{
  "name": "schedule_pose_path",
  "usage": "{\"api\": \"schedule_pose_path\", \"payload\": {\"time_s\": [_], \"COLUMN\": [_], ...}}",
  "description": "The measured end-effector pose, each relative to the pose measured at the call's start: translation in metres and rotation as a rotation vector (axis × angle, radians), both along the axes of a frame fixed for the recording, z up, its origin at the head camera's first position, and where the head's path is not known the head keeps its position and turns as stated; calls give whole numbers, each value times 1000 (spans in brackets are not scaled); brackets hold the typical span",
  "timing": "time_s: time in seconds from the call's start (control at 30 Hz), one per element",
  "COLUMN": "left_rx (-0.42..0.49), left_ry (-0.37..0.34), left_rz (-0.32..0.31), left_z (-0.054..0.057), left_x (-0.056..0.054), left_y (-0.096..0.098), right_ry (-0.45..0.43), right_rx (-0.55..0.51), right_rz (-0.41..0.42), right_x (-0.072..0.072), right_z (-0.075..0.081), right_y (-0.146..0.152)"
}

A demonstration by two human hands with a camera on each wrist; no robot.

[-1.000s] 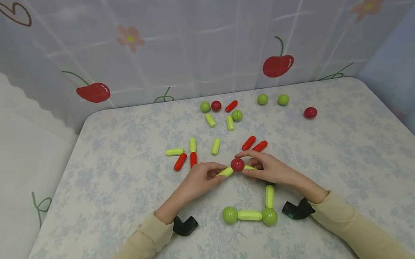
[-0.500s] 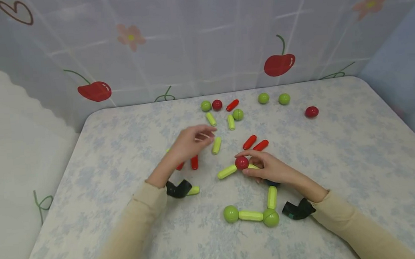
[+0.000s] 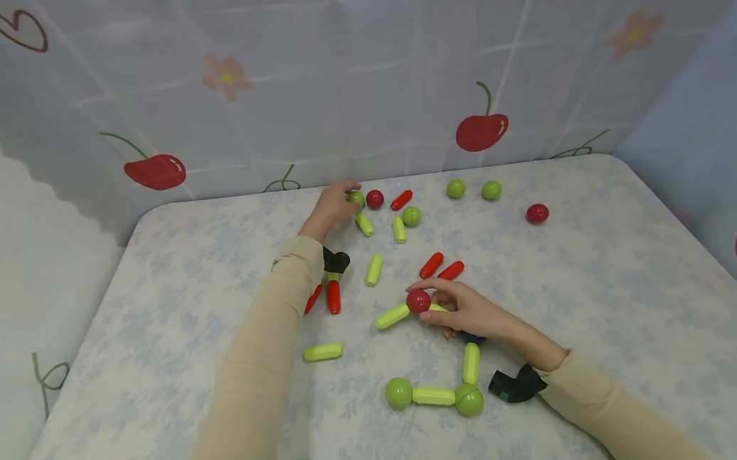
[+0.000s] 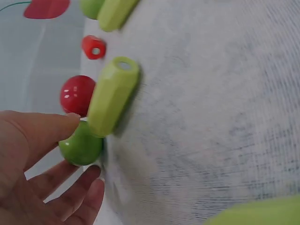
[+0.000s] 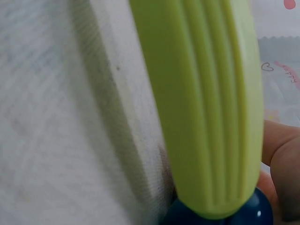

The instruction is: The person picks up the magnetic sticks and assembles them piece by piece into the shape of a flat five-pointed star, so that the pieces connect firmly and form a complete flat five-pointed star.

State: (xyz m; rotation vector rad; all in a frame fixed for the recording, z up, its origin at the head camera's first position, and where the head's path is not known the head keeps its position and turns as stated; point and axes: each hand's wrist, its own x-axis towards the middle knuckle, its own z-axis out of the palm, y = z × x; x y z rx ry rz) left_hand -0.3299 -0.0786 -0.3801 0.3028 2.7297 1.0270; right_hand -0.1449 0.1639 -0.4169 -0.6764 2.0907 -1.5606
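Observation:
At the table's far edge my left hand (image 3: 333, 205) has its thumb and fingers round a green ball (image 4: 82, 145). Beside that ball are another red ball (image 4: 77, 96) and a yellow-green rod (image 4: 114, 96). My right hand (image 3: 470, 310) pinches a red ball (image 3: 418, 300) between thumb and index finger. One yellow-green rod (image 3: 392, 317) extends left from this ball; a second is mostly covered by the right fingers. A dark blue ball (image 3: 472, 337) shows partly under the right wrist, joined to a rod (image 5: 206, 108). That rod leads down to a green ball (image 3: 469, 400) at the corner.
Another rod (image 3: 434, 396) links the corner ball to a green ball (image 3: 398, 393). One loose rod (image 3: 323, 352) lies left of centre. Red rods (image 3: 333, 296) are near the left sleeve. Green balls (image 3: 491, 191) and a red ball (image 3: 537, 213) sit at the back right.
My left hand let go of the rod at the red ball, then reached forward and left to the green ball at the far edge. The right hand keeps its hold on the red ball.

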Motion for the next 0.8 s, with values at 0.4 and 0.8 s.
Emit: {"api": "schedule_pose_path", "payload": {"time_s": [0.4, 0.8], "left_rx": [-69, -7], "left_ry": [104, 15], "left_rz": [60, 72], "left_z": [20, 2], "left_x": [42, 48], "left_y": [-23, -31], "right_ry": [-47, -62], "right_rx": [26, 8], "right_rz": [-37, -47], "right_x": [-1, -1], "right_z": [4, 3], "right_y": [1, -1]}}
